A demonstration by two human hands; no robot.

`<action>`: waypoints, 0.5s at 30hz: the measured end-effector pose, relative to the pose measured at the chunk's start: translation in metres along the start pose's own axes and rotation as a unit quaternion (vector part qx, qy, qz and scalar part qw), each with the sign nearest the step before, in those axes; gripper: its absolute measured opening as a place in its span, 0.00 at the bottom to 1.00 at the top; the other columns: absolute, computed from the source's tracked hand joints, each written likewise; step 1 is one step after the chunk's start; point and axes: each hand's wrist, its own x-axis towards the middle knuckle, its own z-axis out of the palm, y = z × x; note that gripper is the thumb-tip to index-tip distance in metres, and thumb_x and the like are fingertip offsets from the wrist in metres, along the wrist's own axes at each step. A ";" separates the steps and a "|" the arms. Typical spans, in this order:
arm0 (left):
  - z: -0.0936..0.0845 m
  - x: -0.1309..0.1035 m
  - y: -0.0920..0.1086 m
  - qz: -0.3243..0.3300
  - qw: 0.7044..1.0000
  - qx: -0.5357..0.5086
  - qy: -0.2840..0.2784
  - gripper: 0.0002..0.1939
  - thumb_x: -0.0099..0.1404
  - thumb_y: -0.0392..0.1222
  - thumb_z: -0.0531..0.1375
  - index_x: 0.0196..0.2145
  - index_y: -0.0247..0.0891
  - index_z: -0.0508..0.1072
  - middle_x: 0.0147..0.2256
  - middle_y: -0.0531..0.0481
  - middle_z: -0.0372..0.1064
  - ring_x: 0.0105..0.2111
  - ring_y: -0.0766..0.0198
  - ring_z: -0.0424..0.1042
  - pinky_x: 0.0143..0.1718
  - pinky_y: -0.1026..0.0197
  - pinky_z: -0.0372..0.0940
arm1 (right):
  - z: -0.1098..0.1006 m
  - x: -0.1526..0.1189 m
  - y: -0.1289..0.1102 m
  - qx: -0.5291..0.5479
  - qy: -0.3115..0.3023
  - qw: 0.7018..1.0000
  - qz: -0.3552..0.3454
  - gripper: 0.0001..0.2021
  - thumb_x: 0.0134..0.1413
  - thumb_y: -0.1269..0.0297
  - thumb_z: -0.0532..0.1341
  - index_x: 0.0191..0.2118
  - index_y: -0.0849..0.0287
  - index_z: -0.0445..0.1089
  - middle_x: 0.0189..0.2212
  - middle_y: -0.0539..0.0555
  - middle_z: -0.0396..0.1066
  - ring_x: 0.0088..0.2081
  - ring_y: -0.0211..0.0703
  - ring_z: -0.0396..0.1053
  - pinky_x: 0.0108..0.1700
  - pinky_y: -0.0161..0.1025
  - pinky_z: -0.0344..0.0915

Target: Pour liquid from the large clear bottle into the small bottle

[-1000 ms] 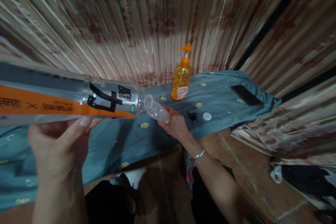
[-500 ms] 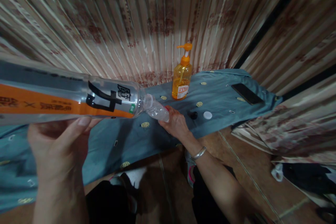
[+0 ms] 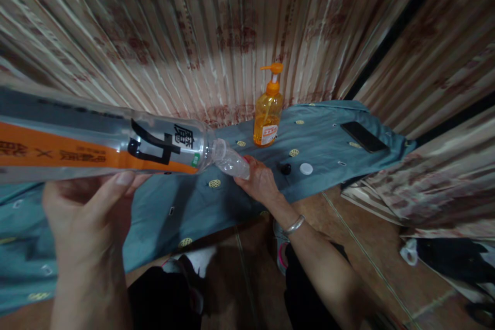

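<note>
My left hand (image 3: 93, 206) is closed under a large clear bottle (image 3: 96, 144) with a grey and orange label, lying almost level with its neck to the right. My right hand (image 3: 257, 178) grips a small clear bottle (image 3: 234, 162), tilted, its mouth against the large bottle's mouth. Behind them an orange pump bottle (image 3: 267, 118) stands upright, part full of amber liquid. To the right of my right hand lie a black cap (image 3: 286, 169) and a white cap (image 3: 306, 169).
A blue-green cloth (image 3: 193, 216) with yellow prints covers the low surface. A black phone (image 3: 363, 136) lies at its right end. Pleated curtains (image 3: 240, 36) hang behind, and dark items (image 3: 448, 258) lie at the lower right.
</note>
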 end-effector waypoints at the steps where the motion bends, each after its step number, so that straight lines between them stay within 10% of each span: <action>1: 0.001 0.000 0.000 0.000 1.000 -0.003 0.001 0.25 0.38 0.26 0.76 0.36 0.42 0.85 0.34 0.55 0.84 0.30 0.64 0.82 0.27 0.62 0.82 | 0.000 0.000 0.000 0.001 0.000 1.000 -0.002 0.27 0.58 0.62 0.69 0.61 0.66 0.70 0.53 0.67 0.81 0.54 0.56 0.79 0.57 0.45 0.73; 15: 0.009 -0.002 0.006 0.000 1.000 0.013 0.001 0.24 0.39 0.26 0.73 0.36 0.44 0.84 0.32 0.59 0.84 0.32 0.62 0.84 0.29 0.60 0.84 | 0.003 0.000 0.001 -0.011 0.009 1.000 -0.007 0.27 0.58 0.63 0.68 0.61 0.67 0.70 0.51 0.67 0.81 0.53 0.56 0.80 0.55 0.45 0.74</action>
